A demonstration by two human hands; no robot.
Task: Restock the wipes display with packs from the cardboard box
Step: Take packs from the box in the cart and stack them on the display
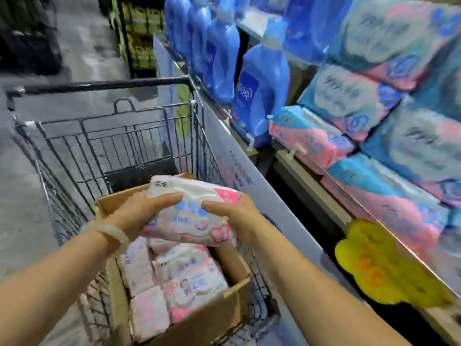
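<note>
A white and pink wipes pack [192,216] is held just above the open cardboard box [214,313], which sits in a wire shopping cart [119,136]. My left hand [139,213] grips the pack's left side and my right hand [237,216] grips its right side. Several more pink and white packs [179,278] lie inside the box. To the right, the display [389,151] holds stacked blue and pink packs.
Blue detergent bottles [259,88] line the shelf beyond the stacked packs. A yellow price tag [379,268] hangs on the display's front edge. A grey panel [239,171] runs between cart and shelf. Grey floor lies to the left.
</note>
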